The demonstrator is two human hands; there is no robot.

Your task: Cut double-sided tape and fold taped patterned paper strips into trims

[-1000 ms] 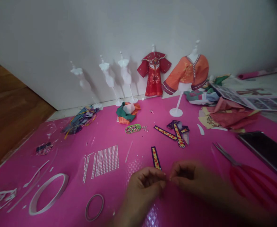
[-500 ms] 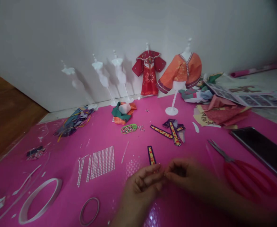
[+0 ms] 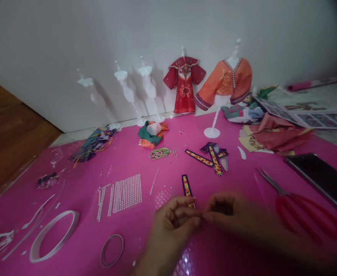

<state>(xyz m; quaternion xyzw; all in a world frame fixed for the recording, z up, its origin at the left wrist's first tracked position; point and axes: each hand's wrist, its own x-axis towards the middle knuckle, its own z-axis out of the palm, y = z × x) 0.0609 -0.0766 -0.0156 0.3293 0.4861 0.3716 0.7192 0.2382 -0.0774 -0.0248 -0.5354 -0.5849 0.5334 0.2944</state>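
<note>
Both hands meet low in the middle, over the pink mat (image 3: pixel 90 237). My left hand (image 3: pixel 175 226) has its fingers curled and thumb close to the index finger; whatever is in it is too small to make out. Close beside it, my right hand (image 3: pixel 224 211) is closed in a pinch, blurred, its fingertips nearly touching the left ones. A yellow and red fabric strip with a dark border (image 3: pixel 187 186) lies just beyond my left fingers, which cover its lower end. Farther off, similar strips (image 3: pixel 215 159) lie crossed on dark purple fabric.
Red-handled scissors (image 3: pixel 283 191) and a phone (image 3: pixel 320 184) lie on the right. A sheet of pearl stickers (image 3: pixel 127 193), tape rolls (image 3: pixel 55 235) and a green tray of beads (image 3: pixel 159 153) are to the left. Behind stand mini mannequins (image 3: pixel 149 82), one in an orange jacket (image 3: pixel 226 82).
The whole view has shifted slightly, so things sit a little farther right and higher. My fingertips are a little farther apart than before, and more of the strip's lower end shows.
</note>
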